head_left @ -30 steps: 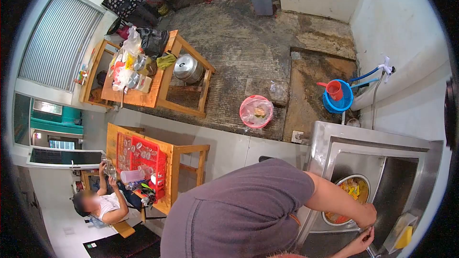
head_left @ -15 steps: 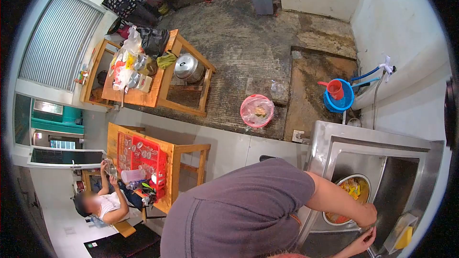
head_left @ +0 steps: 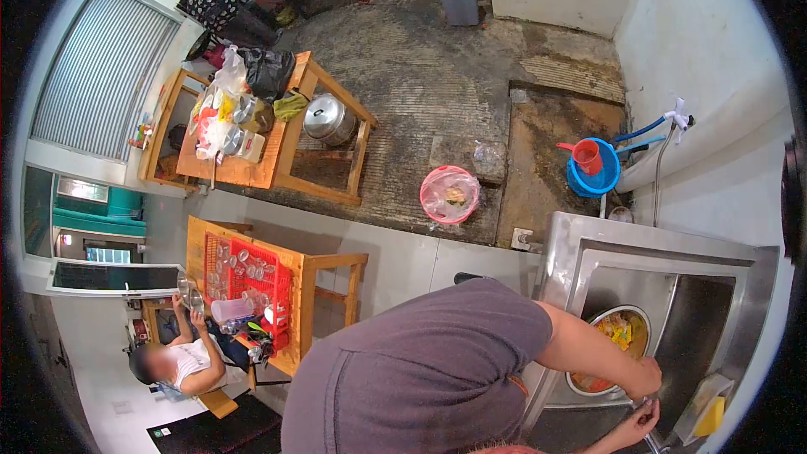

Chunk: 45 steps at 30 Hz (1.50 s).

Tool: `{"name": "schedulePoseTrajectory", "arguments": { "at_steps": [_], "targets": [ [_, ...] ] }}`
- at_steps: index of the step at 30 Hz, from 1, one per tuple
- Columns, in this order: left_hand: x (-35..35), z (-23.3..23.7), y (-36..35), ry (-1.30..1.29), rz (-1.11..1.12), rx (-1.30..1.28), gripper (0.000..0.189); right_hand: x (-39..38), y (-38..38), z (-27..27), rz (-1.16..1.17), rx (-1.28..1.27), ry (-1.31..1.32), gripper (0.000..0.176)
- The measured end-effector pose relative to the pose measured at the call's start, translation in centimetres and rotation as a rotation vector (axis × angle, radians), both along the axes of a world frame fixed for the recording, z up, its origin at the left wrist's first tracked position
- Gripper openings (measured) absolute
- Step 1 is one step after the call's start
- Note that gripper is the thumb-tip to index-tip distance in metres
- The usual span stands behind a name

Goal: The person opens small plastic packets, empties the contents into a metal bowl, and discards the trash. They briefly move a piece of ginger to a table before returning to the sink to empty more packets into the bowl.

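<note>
Fingers of your left hand (head_left: 646, 379) and right hand (head_left: 639, 427) nearly meet beside the bowl (head_left: 642, 337) (open or clamped, I cannot tell): close two-handed work, calling for steadiness.

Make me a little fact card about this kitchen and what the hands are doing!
Hands: left hand and right hand close together at grey metal sink; cannot tell if holding anything
Sink: round metal bowl with yellow and orange pieces
Floor: blue plastic bucket with red plastic dipper
Brown wooden table: red plastic crate of clear glasses
</note>
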<state>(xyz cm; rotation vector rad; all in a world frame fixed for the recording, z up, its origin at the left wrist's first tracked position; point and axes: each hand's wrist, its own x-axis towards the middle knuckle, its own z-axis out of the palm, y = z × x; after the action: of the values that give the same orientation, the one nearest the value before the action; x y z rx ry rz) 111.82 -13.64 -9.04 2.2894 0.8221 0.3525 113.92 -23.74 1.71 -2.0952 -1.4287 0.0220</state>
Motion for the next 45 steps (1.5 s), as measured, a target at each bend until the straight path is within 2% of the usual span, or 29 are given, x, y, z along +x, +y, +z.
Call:
{"name": "schedulePoseTrajectory", "arguments": {
  "at_steps": [2,4,11,15,17,20,21,24,25,28,29,30,32,34,36,38,40,42,43,45],
  "targets": [
    [-0.4,0.3,0.0,-0.005,-0.014,0.002,0.028,0.7,-0.1,-0.5,0.024,-0.019,-0.027,0.028],
    [-0.5,0.3,0.1,-0.01,-0.029,0.005,0.029,7.1,-0.2,-4.9,0.073,-0.052,0.008,0.029],
    [-0.8,0.2,0.2,-0.067,-0.024,-0.04,0.025,9.2,-0.1,-6.4,0.136,-0.043,0.163,0.034],
    [-1.3,0.9,0.0,-0.139,0.024,-0.059,0.029,9.9,-0.4,-7.8,0.078,-0.053,0.224,0.034],
    [-1.8,1.1,-0.1,-0.152,0.024,-0.08,0.033,12.9,-0.6,-10.1,0.182,-0.122,0.346,0.028],
    [-2.6,1.5,-0.1,-0.153,-0.002,-0.11,0.039,13.5,-1.0,-10.0,0.111,-0.167,0.292,0.02],
    [-2.8,1.9,-0.1,-0.143,-0.015,-0.126,0.042,13.2,-1.2,-10.6,0.091,-0.029,0.428,0.018],
    [-4.5,3.7,-0.3,-0.139,-0.083,-0.154,0.046,13.1,-2.2,-10.5,0.099,0.009,0.352,0.019],
    [-4.1,3.5,-0.3,-0.141,-0.099,-0.14,0.046,12.9,-2.5,-10.9,0.13,0.101,0.321,0.015],
    [-3.4,2.5,-0.6,-0.206,-0.139,-0.092,0.049,16.7,-3.9,-13.4,0.02,0.011,0.391,0.012],
    [-4.0,3.2,-0.5,-0.201,-0.149,-0.163,0.048,14.5,-4.1,-11.9,-0.041,0.017,0.441,0.011],
    [-3.9,3.7,-0.3,-0.197,-0.165,-0.233,0.047,13.9,-4.2,-12.1,0.015,0.103,0.459,0.014],
    [-2.8,2.6,-0.2,-0.208,-0.208,-0.207,0.042,11.0,-4.2,-9.2,-0.034,-0.032,0.623,0.014],
    [-2.5,1.8,-0.4,-0.235,-0.198,-0.154,0.036,11.8,-4.4,-11.1,0.09,0.06,0.425,0.019],
    [-1.4,-0.2,-0.3,-0.265,-0.113,-0.103,0.031,7.5,-3.6,-7.0,0.035,-0.099,0.458,0.022],
    [-3.9,3.4,-0.1,-0.16,-0.071,-0.194,0.027,6.5,-3.5,-6.6,0.0,-0.025,0.453,0.019],
    [-3.6,2.3,0.2,-0.32,-0.035,-0.142,0.029,6.6,-3.4,-7.5,-0.057,0.09,0.549,0.021],
    [-4.1,3.5,0.8,-0.324,-0.09,-0.305,0.031,7.9,-3.5,-8.5,-0.031,0.15,0.418,0.02],
    [-4.1,3.9,1.0,-0.336,-0.106,-0.312,0.031,6.4,-3.2,-6.5,-0.096,0.114,0.599,0.02],
    [-4.3,4.5,1.2,-0.546,-0.156,-0.527,0.031,5.5,-3.0,-3.8,-0.134,0.092,0.567,0.024]
  ]
}}
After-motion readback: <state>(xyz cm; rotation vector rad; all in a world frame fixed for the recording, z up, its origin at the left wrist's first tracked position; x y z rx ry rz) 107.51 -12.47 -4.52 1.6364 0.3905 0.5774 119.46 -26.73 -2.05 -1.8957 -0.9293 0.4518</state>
